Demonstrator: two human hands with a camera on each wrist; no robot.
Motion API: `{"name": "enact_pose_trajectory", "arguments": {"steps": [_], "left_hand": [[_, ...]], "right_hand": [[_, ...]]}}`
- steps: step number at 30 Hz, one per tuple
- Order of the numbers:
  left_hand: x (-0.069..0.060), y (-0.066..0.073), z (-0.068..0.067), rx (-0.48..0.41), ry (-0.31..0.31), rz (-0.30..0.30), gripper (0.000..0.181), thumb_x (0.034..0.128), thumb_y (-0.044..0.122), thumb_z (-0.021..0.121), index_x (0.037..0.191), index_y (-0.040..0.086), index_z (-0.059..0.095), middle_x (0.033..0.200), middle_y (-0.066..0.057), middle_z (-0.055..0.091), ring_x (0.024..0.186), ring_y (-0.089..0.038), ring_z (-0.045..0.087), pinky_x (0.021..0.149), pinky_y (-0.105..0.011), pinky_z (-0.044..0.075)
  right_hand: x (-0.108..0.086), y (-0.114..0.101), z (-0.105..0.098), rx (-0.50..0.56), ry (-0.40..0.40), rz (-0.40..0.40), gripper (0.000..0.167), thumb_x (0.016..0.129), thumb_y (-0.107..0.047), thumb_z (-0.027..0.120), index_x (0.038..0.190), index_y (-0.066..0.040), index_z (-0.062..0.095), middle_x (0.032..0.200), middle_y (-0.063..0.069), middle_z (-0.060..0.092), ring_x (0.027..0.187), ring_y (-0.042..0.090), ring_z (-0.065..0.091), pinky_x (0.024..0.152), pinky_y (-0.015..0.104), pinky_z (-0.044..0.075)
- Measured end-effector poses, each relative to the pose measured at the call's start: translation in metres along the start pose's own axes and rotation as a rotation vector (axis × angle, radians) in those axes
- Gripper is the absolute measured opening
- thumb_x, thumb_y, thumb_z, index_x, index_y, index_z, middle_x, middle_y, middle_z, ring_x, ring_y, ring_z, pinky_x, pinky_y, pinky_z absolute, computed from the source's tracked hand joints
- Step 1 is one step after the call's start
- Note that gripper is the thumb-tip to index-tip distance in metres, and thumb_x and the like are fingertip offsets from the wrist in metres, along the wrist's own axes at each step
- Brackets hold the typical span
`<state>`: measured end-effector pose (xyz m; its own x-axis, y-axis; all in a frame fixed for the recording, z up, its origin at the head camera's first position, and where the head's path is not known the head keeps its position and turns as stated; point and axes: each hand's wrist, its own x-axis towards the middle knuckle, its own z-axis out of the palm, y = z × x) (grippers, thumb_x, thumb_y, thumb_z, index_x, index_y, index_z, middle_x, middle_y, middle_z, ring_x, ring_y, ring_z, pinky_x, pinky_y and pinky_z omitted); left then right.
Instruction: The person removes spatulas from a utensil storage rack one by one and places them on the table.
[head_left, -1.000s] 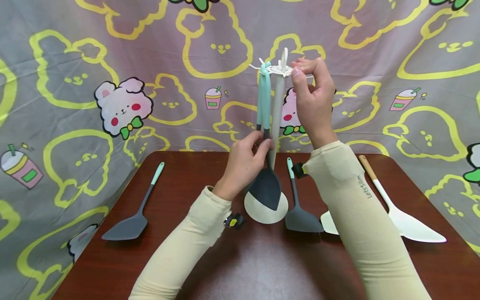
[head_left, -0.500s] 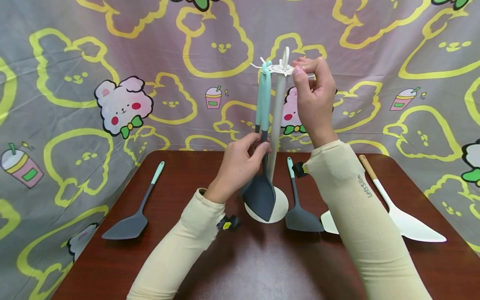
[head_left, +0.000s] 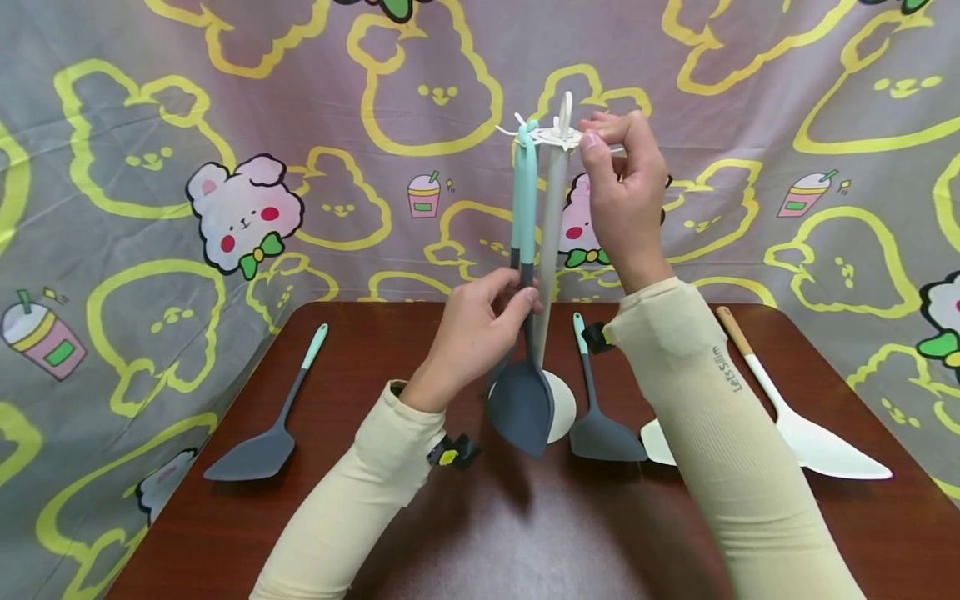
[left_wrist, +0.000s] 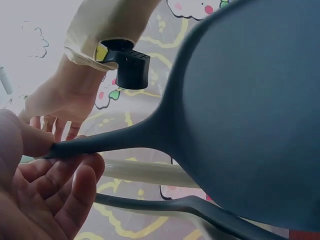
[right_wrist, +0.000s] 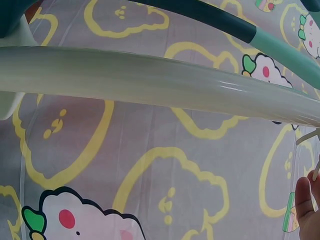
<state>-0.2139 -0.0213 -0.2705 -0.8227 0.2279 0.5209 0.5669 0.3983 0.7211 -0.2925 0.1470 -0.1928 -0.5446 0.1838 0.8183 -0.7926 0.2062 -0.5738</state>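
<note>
A white stand rises from a round base (head_left: 562,408), its pole (head_left: 551,242) topped by a hooked ring (head_left: 557,137). Two utensils with mint handles (head_left: 528,200) hang side by side at the ring's left. My left hand (head_left: 476,333) pinches the dark neck of the nearer one, whose grey head (head_left: 521,408) hangs in front of the base; in the left wrist view thumb and fingers grip that neck (left_wrist: 100,142), with a second dark utensil (left_wrist: 150,205) behind. My right hand (head_left: 628,192) pinches the ring's right side; its fingers (right_wrist: 306,200) show at the right wrist view's edge.
On the brown table (head_left: 315,533) lie a grey spatula (head_left: 251,454) at left, another grey spatula (head_left: 603,437) right of the base, and a white turner (head_left: 825,446) with a wooden handle. A white utensil (head_left: 658,443) is partly behind the right sleeve. A patterned cloth hangs behind.
My left hand has shifted slightly left and toward me, and the grey head it holds has swung left and lower in view. My right hand keeps its grip on the ring.
</note>
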Motion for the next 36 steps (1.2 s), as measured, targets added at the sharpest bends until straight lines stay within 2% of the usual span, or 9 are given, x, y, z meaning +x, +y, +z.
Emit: {"name": "enact_pose_trajectory", "arguments": {"steps": [3, 7, 15, 22, 29, 32, 36], "left_hand": [[-0.002, 0.001, -0.001, -0.007, -0.003, -0.009, 0.012, 0.0977, 0.019, 0.062, 0.100, 0.010, 0.069, 0.082, -0.001, 0.073, 0.062, -0.014, 0.057, 0.060, -0.028, 0.047], [-0.002, -0.001, -0.002, -0.010, -0.004, -0.009, 0.013, 0.0977, 0.020, 0.062, 0.101, 0.010, 0.069, 0.083, -0.002, 0.073, 0.064, -0.014, 0.059, 0.059, -0.029, 0.047], [-0.001, -0.006, -0.003, -0.050, 0.020, -0.014, 0.014, 0.0988, 0.021, 0.060, 0.099, 0.010, 0.068, 0.087, -0.012, 0.073, 0.069, -0.015, 0.060, 0.065, -0.029, 0.049], [-0.002, -0.010, -0.003, -0.110, 0.048, -0.007, 0.016, 0.0994, 0.020, 0.059, 0.103, 0.006, 0.067, 0.089, -0.015, 0.073, 0.070, -0.023, 0.063, 0.060, -0.029, 0.047], [-0.002, -0.011, -0.002, -0.133, 0.062, 0.009, 0.018, 0.1003, 0.019, 0.058, 0.108, 0.007, 0.068, 0.087, -0.010, 0.072, 0.070, -0.020, 0.063, 0.060, -0.027, 0.048], [-0.002, -0.011, -0.002, -0.124, 0.068, 0.015, 0.019, 0.1005, 0.019, 0.057, 0.109, 0.006, 0.069, 0.086, -0.008, 0.072, 0.070, -0.017, 0.061, 0.064, -0.026, 0.049], [-0.002, -0.011, -0.002, -0.106, 0.078, 0.023, 0.019, 0.1005, 0.018, 0.058, 0.110, 0.006, 0.069, 0.086, -0.008, 0.072, 0.069, -0.016, 0.061, 0.064, -0.026, 0.050]], "right_hand": [[0.000, 0.000, 0.000, 0.001, 0.002, -0.001, 0.010, 0.094, -0.015, 0.054, 0.085, -0.011, 0.059, 0.116, 0.015, 0.068, 0.122, 0.013, 0.059, 0.090, 0.024, 0.048], [-0.001, 0.001, 0.000, 0.010, 0.013, -0.058, 0.010, 0.093, -0.014, 0.055, 0.086, -0.010, 0.059, 0.113, 0.015, 0.068, 0.120, 0.011, 0.060, 0.089, 0.025, 0.048], [-0.001, 0.001, 0.000, 0.021, 0.014, -0.056, 0.012, 0.093, -0.014, 0.055, 0.086, -0.006, 0.060, 0.113, 0.016, 0.068, 0.120, 0.011, 0.060, 0.089, 0.025, 0.049], [-0.001, 0.001, 0.001, 0.041, 0.006, -0.057, 0.010, 0.093, -0.014, 0.055, 0.086, -0.008, 0.059, 0.114, 0.016, 0.068, 0.120, 0.012, 0.060, 0.087, 0.025, 0.050], [-0.001, -0.001, 0.001, 0.036, -0.009, -0.007, 0.010, 0.093, -0.014, 0.055, 0.088, -0.007, 0.060, 0.116, 0.014, 0.067, 0.122, 0.014, 0.059, 0.087, 0.024, 0.050], [-0.001, -0.002, 0.001, 0.031, -0.012, 0.026, 0.010, 0.094, -0.014, 0.055, 0.087, -0.011, 0.060, 0.117, 0.013, 0.067, 0.123, 0.013, 0.058, 0.086, 0.023, 0.049], [0.000, -0.001, 0.000, 0.026, -0.014, 0.030, 0.009, 0.094, -0.014, 0.054, 0.087, -0.012, 0.060, 0.118, 0.014, 0.067, 0.124, 0.013, 0.058, 0.084, 0.022, 0.049]]}}
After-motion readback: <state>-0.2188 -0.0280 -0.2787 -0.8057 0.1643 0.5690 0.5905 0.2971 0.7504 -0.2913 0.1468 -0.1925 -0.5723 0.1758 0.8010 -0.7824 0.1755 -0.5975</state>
